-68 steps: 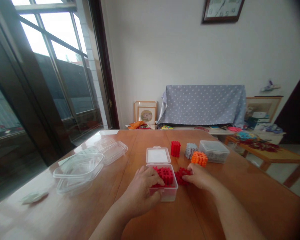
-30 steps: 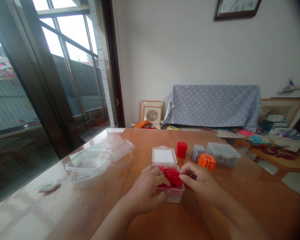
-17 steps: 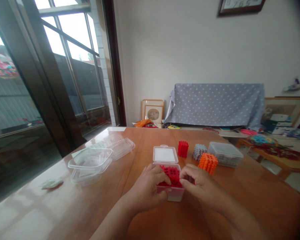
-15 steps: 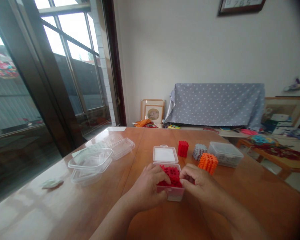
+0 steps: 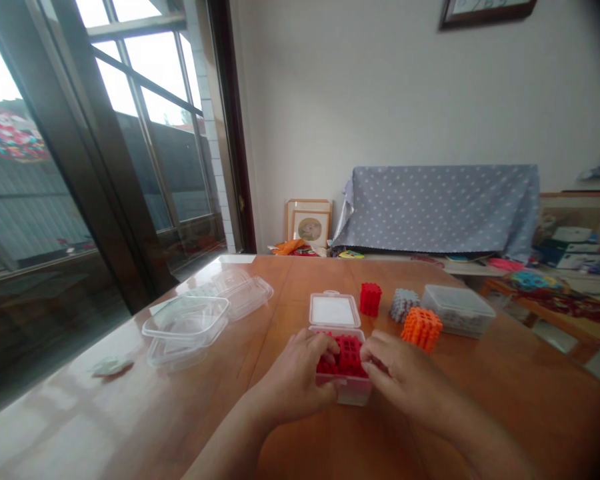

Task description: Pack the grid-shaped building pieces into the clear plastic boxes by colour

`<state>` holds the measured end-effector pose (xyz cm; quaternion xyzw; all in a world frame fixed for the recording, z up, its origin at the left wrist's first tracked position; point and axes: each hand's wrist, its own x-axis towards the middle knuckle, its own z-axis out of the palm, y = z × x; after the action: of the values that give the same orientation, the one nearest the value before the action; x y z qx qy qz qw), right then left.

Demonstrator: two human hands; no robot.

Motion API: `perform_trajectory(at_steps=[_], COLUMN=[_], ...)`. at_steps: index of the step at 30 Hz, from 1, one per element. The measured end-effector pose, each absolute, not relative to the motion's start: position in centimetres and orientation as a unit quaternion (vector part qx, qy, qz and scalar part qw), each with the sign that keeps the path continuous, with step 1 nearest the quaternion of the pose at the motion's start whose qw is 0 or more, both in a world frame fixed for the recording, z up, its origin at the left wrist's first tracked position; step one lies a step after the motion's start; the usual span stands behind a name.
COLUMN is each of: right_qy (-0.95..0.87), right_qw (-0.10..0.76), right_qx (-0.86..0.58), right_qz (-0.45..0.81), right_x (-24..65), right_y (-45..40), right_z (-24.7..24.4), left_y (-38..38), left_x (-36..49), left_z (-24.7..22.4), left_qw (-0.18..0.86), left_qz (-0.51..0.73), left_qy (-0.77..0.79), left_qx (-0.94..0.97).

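Note:
A small clear plastic box (image 5: 353, 395) stands on the table with its lid tipped open at the back. Inside sit red latticed plastic building blocks (image 5: 350, 350). My left hand (image 5: 303, 373) is curled round the box's left side, its thumb at the front wall and its fingertips bent in over the red blocks. At the right rim, my right hand (image 5: 393, 367) has thumb and forefinger pinched together, with a bit of red showing beneath them; the fingers hide most of it. Behind the box are another red block (image 5: 371, 299), a grey block (image 5: 405, 305) and an orange block (image 5: 422, 329).
A lidded clear container (image 5: 459, 310) stands at the right. Empty clear tubs (image 5: 187, 327) and clear lids (image 5: 245, 297) lie at the left, near a small crumpled pale item (image 5: 111, 367). The wooden table (image 5: 290, 287) reaches toward a cloth-draped object (image 5: 440, 210) by the wall.
My left fingers have drawn back slightly toward the left, uncovering more of the red blocks. My right hand stays pinched at the right rim. The whole view has shifted a little.

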<state>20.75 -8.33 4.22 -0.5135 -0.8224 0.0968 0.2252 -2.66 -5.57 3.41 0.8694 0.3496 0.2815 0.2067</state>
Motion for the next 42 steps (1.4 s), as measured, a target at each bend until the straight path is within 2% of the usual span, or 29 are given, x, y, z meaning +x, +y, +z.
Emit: perform_trajectory(at_steps=[6,20,25,29,31,36,42], right_qy=[-0.831,-0.822,-0.799,-0.743,-0.723,-0.690,-0.693], right_qw=[0.206,0.230,0.276,0.313,0.300,0.192,0.104], right_qx=[-0.506,-0.490,-0.495,-0.560,-0.598,-0.685,-0.701], right_qz=[0.103,0.177,0.200,0.191,0.174,0.134,0.130], right_x=[20.8,21.0,21.9,24.1,25.3,27.4,27.7], right_y=[-7.9,-8.1,-7.8,-6.6,-5.8,-3.9,-2.5], right_z=[3.9,3.9,4.0,3.1,2.2,-0.9,-3.3], left_y=[-5.6,-5.6,-5.7,-5.7,-5.7,-5.7,-5.6], left_x=[-2.7,-2.6,-2.6,-2.7,-2.8,-2.7,-2.7], left_z=[3.6,3.8,3.8,3.8,3.8,3.9,3.8], left_qw=[0.199,0.181,0.183,0.180,0.177,0.176,0.184], left_qz=[0.272,0.279,0.275,0.268,0.263,0.257,0.261], left_qy=[0.325,0.304,0.312,0.321,0.327,0.325,0.328], left_qx=[0.884,0.893,0.891,0.891,0.890,0.893,0.889])
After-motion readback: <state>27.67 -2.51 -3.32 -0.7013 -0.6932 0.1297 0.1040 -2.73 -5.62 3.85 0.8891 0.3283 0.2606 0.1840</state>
